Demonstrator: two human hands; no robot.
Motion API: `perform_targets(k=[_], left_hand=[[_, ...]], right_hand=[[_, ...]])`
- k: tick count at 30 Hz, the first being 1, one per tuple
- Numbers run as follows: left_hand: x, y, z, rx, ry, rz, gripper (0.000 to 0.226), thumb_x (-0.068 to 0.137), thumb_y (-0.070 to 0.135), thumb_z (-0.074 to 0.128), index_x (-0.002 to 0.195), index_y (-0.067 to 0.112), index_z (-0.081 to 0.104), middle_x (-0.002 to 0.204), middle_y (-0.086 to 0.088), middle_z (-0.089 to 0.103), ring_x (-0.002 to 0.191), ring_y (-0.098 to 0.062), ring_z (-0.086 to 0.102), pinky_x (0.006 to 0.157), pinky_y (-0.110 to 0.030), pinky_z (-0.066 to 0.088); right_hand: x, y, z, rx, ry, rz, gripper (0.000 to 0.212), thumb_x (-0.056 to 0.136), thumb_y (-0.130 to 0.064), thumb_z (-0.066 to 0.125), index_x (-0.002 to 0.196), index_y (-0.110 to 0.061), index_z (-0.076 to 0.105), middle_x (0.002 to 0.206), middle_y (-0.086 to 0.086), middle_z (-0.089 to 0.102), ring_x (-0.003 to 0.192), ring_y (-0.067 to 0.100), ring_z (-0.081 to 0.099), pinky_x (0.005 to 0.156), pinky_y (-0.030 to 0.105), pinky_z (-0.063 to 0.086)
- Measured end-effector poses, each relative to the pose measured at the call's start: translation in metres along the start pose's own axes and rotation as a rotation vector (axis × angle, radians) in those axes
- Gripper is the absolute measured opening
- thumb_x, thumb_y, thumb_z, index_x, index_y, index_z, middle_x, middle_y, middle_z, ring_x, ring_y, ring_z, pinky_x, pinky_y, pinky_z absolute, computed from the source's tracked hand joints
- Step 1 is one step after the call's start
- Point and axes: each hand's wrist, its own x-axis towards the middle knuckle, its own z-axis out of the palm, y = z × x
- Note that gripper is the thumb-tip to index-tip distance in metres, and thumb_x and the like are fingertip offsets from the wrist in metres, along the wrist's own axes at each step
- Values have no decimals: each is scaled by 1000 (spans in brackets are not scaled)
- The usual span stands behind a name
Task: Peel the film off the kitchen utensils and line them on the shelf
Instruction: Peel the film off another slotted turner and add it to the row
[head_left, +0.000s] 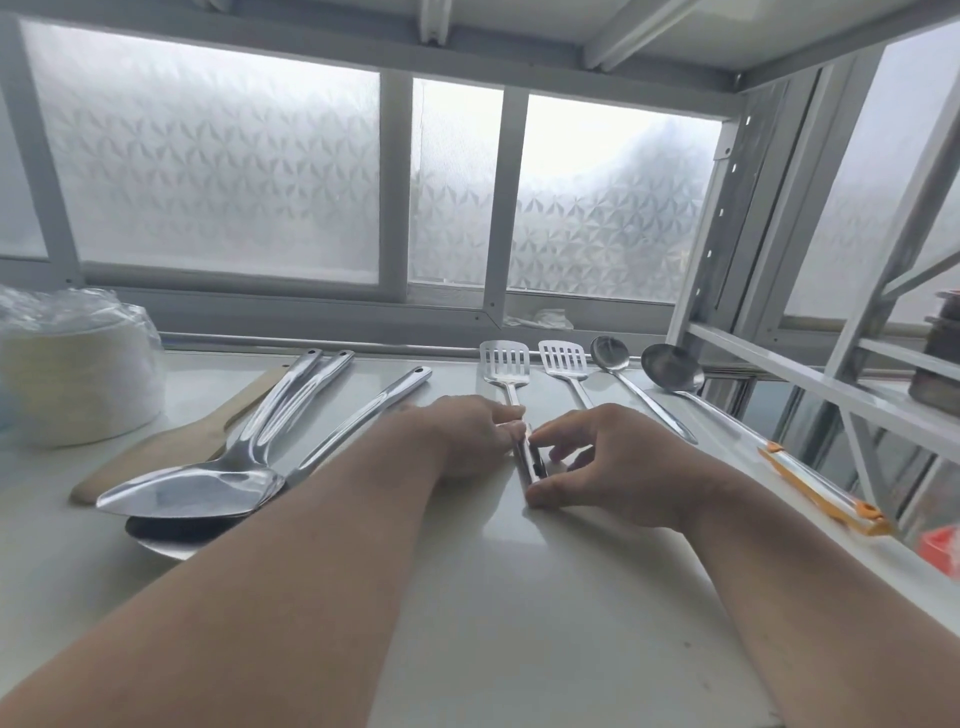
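A slotted steel spatula (505, 364) lies on the white shelf (545, 597), head toward the window. My left hand (470, 434) holds its handle on the left side. My right hand (613, 460) pinches the handle's near end between thumb and fingers. To its right lie a second slotted spatula (563, 359), a steel spoon (613, 356) and a ladle (672, 368) whose handle wears an orange and clear sleeve (821, 488). On the left, a pile of steel turners and ladles (208, 488) rests beside a wooden spatula (171, 441).
A stack of white plates in a plastic bag (72, 374) stands at the left. A frosted window (218, 171) runs behind the shelf. A white rack upright (711, 228) and another shelf with dark containers (940, 364) stand on the right.
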Motion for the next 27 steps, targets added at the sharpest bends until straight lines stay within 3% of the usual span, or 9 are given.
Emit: perform_targets(k=[5,9,12,19,27], left_hand=[[-5,9,-1,-10,119,32,46,103,62,50,146,50,59,154,9,59,146,-22,50,122,-48,35],[-2,12,0,9,134,46,40,106,57,50,140,45,66,145,7,65,140,-23,54,118,-50,39],[5,7,3,22,82,64,40,100,62,43,121,40,69,127,5,68,133,-27,58,114,-52,42],[9,5,5,29,31,112,40,104,58,38,132,44,64,143,8,63,135,-25,55,117,-50,40],[15,2,6,66,26,111,56,105,61,39,158,45,43,165,9,45,153,-24,41,124,-50,32]], right_hand=[[2,1,3,-31,53,-6,48,69,-48,92,113,-38,77,96,-11,73,83,2,69,79,18,53],[4,1,7,-24,94,-23,27,73,-45,90,95,-43,75,94,-1,75,86,17,71,83,32,58],[7,2,10,-38,124,-36,37,71,-45,91,105,-36,79,89,-2,73,79,14,69,77,30,56],[12,5,12,-72,152,-32,34,72,-46,90,103,-36,80,81,-5,72,72,8,64,65,21,43],[12,6,10,-97,184,-9,30,74,-44,89,101,-35,78,83,-5,72,75,9,65,65,20,41]])
